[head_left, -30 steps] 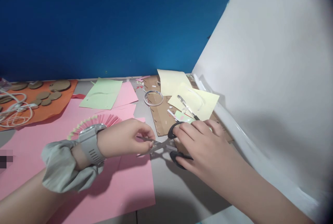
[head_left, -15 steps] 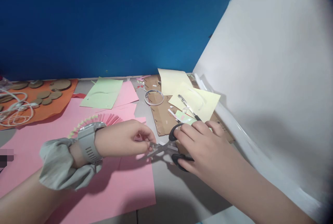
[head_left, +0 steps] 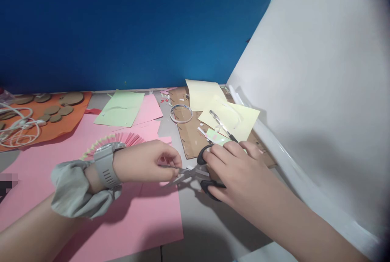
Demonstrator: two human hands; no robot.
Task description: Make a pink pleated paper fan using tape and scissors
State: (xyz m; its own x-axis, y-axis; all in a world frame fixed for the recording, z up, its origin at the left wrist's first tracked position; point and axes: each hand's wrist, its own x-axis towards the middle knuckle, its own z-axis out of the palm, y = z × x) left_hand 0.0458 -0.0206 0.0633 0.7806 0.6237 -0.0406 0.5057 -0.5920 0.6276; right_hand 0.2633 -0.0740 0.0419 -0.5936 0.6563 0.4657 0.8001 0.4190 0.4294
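Observation:
My right hand [head_left: 240, 174] grips black-handled scissors [head_left: 191, 172], thumb and fingers through the loops. The blades stand apart and point left, toward my other hand. My left hand [head_left: 144, 161] is pinched closed beside the upper blade; a tiny pale bit shows at its fingertips, too small to name. Both hands are above a large pink paper sheet [head_left: 155, 223] and the grey tiled surface [head_left: 210, 229]. Behind my left wrist, partly covered by it, lies a pleated pink paper fan [head_left: 131, 137] with pale yellow-green edging.
A brown cardboard piece [head_left: 190, 140] bears a tape ring [head_left: 180, 120], yellow paper [head_left: 248, 118], a pen [head_left: 222, 124] and scraps. Green paper [head_left: 122, 109] lies further left. Cardboard cutouts [head_left: 71, 98] and a white cable [head_left: 29, 111] rest on orange paper [head_left: 68, 126]. A blue wall [head_left: 137, 30] stands behind.
My left hand and wrist have shifted very slightly to the right. The scissors stay in my right hand with their blades still apart.

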